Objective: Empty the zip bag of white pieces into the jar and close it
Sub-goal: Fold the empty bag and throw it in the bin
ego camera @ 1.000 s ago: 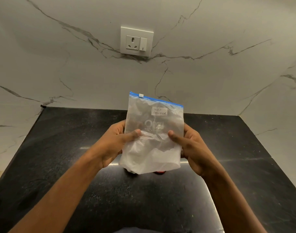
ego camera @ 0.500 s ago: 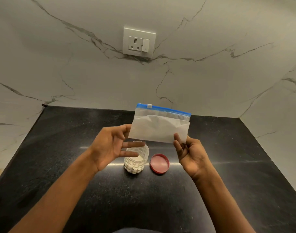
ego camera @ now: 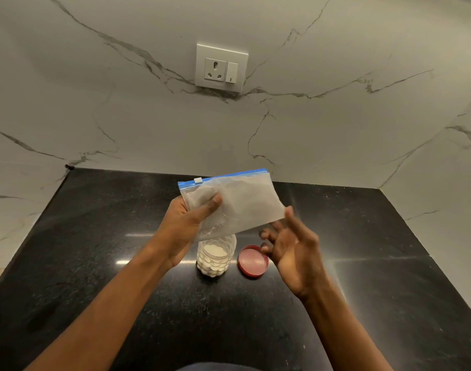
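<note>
The zip bag (ego camera: 245, 202) has passed to the left hand (ego camera: 186, 226), pinched above the jar (ego camera: 215, 259). The right hand (ego camera: 293, 245) has let go, fingers spread. The bag appears emptied, though its film is hazy. The lid (ego camera: 253, 261) lies beside the jar on the surface (ego camera: 95, 236); closing remains.

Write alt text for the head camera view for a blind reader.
The left hand grips a flat, empty-looking zip bag above an open jar of white pieces on a black counter. The right hand is open beside the bag; a red lid lies beside the jar.
</note>
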